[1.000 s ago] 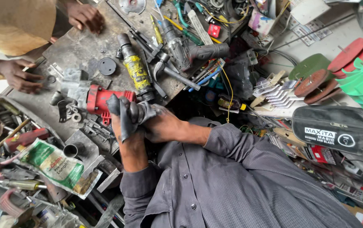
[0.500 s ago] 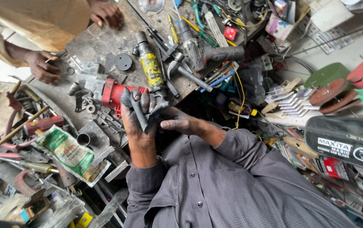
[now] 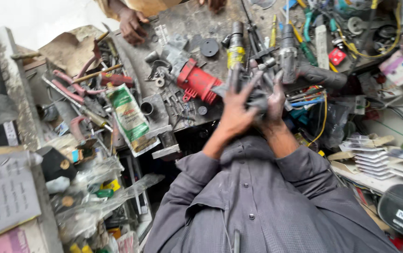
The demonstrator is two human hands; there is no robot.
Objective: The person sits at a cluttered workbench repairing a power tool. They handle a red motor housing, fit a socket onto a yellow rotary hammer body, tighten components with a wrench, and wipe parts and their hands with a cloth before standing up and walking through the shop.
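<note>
Dark metal part [image 3: 257, 96], greasy and blurred, sits at the centre of the view, held up between both of the person's hands just over the near edge of the workbench [image 3: 187, 21]. Left hand [image 3: 235, 110] presses against it from nine o'clock, fingers spread and pointing up, grimy to the tips. Right hand [image 3: 272, 100] closes on it from three o'clock, fingers curled round its side. What kind of part it is I cannot tell.

At ten o'clock from the hands lies a red power tool housing [image 3: 197, 83], nearly touching the left fingertips. At twelve stands a grey can with a yellow band [image 3: 235, 47], and at one o'clock a grey drill body [image 3: 289, 55]. Out at nine o'clock a green and white pouch [image 3: 129, 117] rests among loose tools. Far up at eleven o'clock another person's hand [image 3: 132, 26] rests on the bench.
</note>
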